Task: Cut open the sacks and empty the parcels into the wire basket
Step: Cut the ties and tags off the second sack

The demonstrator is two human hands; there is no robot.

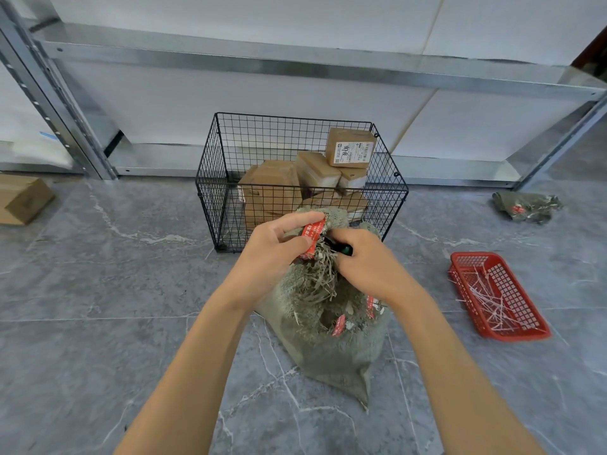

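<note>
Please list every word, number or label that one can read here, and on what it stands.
Nothing can be quoted with certainty.
White label on the top parcel in the wire basket: two large Chinese characters, small print, blurred.
Red tag pinched by the left hand: white characters, blurred.
Smaller red tags on the sack: too small.
</note>
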